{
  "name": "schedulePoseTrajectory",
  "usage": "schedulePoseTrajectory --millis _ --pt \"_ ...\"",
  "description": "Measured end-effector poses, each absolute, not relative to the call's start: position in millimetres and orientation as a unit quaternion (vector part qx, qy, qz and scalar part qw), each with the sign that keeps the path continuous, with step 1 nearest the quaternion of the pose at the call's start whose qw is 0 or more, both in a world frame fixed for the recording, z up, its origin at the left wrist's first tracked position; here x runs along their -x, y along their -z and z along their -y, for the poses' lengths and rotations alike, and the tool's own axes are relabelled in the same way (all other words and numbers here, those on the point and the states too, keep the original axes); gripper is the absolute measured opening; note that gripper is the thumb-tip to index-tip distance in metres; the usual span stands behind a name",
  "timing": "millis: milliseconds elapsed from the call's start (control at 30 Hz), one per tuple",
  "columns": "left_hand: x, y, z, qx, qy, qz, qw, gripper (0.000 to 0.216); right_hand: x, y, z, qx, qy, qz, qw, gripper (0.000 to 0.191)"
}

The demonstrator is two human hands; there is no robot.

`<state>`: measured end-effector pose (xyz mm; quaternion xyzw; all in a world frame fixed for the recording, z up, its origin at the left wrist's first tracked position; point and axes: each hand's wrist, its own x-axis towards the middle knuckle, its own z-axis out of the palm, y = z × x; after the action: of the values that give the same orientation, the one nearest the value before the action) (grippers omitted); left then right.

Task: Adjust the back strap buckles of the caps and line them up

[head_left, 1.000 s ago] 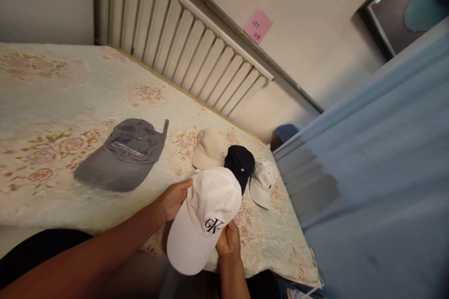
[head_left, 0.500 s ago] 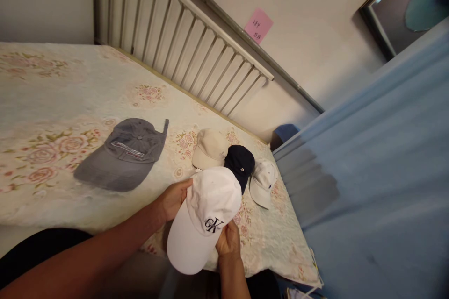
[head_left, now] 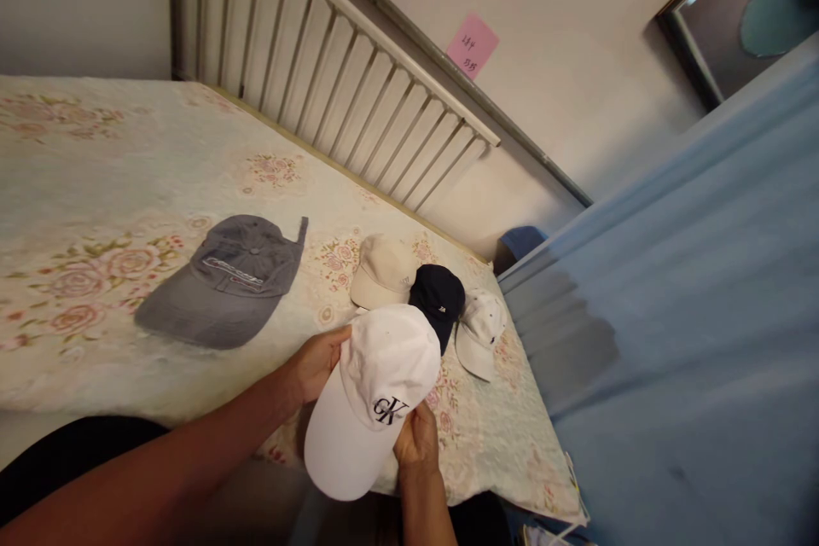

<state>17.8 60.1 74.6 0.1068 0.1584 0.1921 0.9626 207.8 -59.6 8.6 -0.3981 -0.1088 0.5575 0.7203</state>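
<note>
I hold a white cap (head_left: 368,397) with a black logo over the near edge of a bed. My left hand (head_left: 315,363) grips its left side with curled fingers. My right hand (head_left: 417,438) pinches it from below, beside the logo. Just behind the white cap lie a beige cap (head_left: 382,270), a navy cap (head_left: 438,297) and a small white cap (head_left: 479,333), close together. A grey cap (head_left: 221,286) lies flat farther left.
The bed has a pale floral cover (head_left: 95,188). A slatted headboard (head_left: 333,77) leans along the wall, with a pink sticky note (head_left: 472,45) above it. A blue curtain (head_left: 691,316) hangs at the right of the bed.
</note>
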Motion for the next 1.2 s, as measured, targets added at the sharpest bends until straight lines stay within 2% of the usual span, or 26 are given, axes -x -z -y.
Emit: schedulePoseTrajectory --millis 1200 --pt "-18.6 -70.0 -60.8 -0.11 -0.2 -0.164 0.96 0.044 -205.9 -11.3 59.7 0.404 -0.554 0.116 0.719 0.038"
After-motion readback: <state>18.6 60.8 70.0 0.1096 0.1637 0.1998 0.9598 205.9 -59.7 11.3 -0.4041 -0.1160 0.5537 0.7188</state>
